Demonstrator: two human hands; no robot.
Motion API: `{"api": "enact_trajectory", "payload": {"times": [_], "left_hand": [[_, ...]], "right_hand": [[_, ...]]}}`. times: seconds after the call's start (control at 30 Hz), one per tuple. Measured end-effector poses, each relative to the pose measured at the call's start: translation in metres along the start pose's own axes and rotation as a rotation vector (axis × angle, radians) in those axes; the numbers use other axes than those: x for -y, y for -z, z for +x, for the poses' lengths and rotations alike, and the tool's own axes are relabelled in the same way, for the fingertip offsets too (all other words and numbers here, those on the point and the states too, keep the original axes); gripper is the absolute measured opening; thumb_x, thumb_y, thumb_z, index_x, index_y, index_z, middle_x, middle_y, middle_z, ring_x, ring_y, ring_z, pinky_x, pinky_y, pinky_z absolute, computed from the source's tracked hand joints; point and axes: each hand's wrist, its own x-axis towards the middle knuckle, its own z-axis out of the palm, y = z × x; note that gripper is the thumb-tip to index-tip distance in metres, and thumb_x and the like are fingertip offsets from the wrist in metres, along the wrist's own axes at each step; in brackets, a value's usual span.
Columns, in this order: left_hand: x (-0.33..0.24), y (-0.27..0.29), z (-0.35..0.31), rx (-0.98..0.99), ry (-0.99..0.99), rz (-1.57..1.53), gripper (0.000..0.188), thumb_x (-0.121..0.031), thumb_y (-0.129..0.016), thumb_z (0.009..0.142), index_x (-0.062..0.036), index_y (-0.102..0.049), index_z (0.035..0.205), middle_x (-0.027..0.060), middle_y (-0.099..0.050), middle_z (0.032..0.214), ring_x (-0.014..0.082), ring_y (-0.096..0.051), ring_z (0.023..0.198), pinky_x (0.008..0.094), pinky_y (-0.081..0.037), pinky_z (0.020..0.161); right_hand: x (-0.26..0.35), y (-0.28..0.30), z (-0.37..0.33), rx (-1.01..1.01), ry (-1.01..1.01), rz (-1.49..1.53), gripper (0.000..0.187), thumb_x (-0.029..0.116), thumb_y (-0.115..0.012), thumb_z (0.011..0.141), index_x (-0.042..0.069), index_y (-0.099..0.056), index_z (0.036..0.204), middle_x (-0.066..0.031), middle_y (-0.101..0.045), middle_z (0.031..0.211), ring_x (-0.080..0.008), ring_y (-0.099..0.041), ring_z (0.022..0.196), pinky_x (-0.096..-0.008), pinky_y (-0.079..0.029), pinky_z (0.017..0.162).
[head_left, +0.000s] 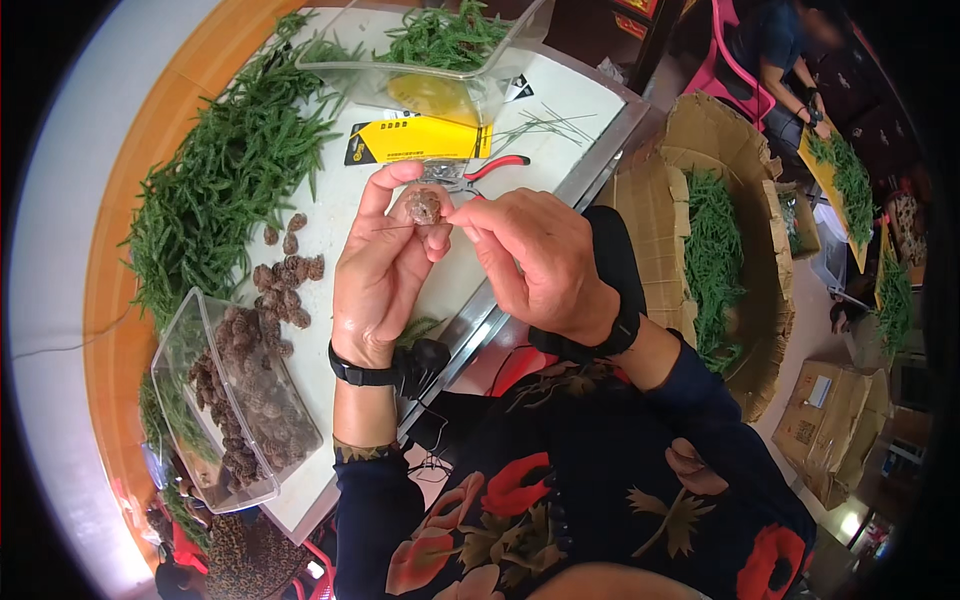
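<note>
My left hand (372, 275) holds a small brown pine cone (424, 207) between thumb and fingers, above the white table. A thin wire (388, 228) sticks out from the cone's left side, across my left fingers. From the right, my right hand (548, 255) pinches at the cone's edge, apparently on the other end of that wire; the fingertips mostly hide it. Just beyond my hands lies a pair of pliers with red-and-black handles (500, 164). Several loose green wires (548, 126) lie farther off, beside a yellow-and-black card (418, 140).
Green artificial sprigs (225, 165) pile along the table's left side. Loose pine cones (287, 285) lie near a clear bin (312, 440) of more cones. Another clear bin (480, 75) with sprigs stands at the back. Right of the table is a cardboard box (765, 300); a person (785, 60) sits beyond.
</note>
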Motion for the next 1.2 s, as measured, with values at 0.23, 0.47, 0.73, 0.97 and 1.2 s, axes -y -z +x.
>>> {"api": "enact_trajectory", "payload": {"times": [0.23, 0.47, 0.73, 0.97, 1.2], "left_hand": [[0.002, -0.002, -0.001, -0.117, -0.067, 0.137, 0.024, -0.009, -0.048, 0.098, -0.0021, -0.051, 0.121, 0.0117, -0.058, 0.106, 0.0166, -0.05, 0.081, 0.0275, -0.043, 0.077], [0.0, 0.0, -0.003, -0.116, -0.074, 0.136, 0.024, -0.011, -0.048, 0.099, -0.001, -0.052, 0.12, 0.0095, -0.058, 0.104, 0.0165, -0.052, 0.083, 0.0274, -0.044, 0.077], [-0.001, -0.007, -0.001, -0.106, -0.047, 0.089, 0.027, -0.015, -0.052, 0.098, 0.0009, -0.053, 0.12, 0.0089, -0.058, 0.102, 0.0157, -0.052, 0.082, 0.0268, -0.045, 0.077], [0.003, 0.001, 0.001, -0.214, -0.141, 0.178, 0.033, -0.023, -0.057, 0.097, 0.0007, -0.053, 0.12, 0.0097, -0.058, 0.103, 0.0152, -0.051, 0.081, 0.0272, -0.044, 0.076], [0.0, 0.003, -0.002, -0.098, -0.123, 0.069, 0.035, -0.027, -0.056, 0.098, 0.0006, -0.053, 0.12, 0.0107, -0.056, 0.104, 0.0146, -0.048, 0.078, 0.0263, -0.043, 0.075]], "right_hand": [[-0.002, -0.002, 0.003, 0.014, -0.025, -0.044, 0.022, -0.007, -0.062, 0.079, 0.004, -0.063, 0.099, -0.0088, -0.06, 0.072, -0.025, -0.057, 0.059, -0.0337, -0.044, 0.054], [-0.001, -0.007, 0.007, -0.018, -0.044, -0.043, 0.021, -0.006, -0.063, 0.08, 0.003, -0.063, 0.1, -0.0103, -0.063, 0.076, -0.0258, -0.061, 0.064, -0.0329, -0.047, 0.056], [0.003, -0.008, 0.013, -0.018, -0.065, -0.077, 0.019, -0.005, -0.064, 0.081, 0.002, -0.062, 0.098, -0.0106, -0.064, 0.077, -0.0258, -0.063, 0.065, -0.0323, -0.049, 0.057], [0.0, -0.01, 0.008, -0.001, -0.102, -0.048, 0.017, -0.004, -0.066, 0.082, 0.002, -0.062, 0.097, -0.0109, -0.065, 0.078, -0.0253, -0.064, 0.065, -0.031, -0.049, 0.056], [0.004, -0.008, 0.012, -0.038, -0.122, 0.024, 0.015, -0.004, -0.066, 0.082, 0.002, -0.062, 0.096, -0.0105, -0.064, 0.077, -0.0246, -0.064, 0.064, -0.0299, -0.048, 0.056]]}}
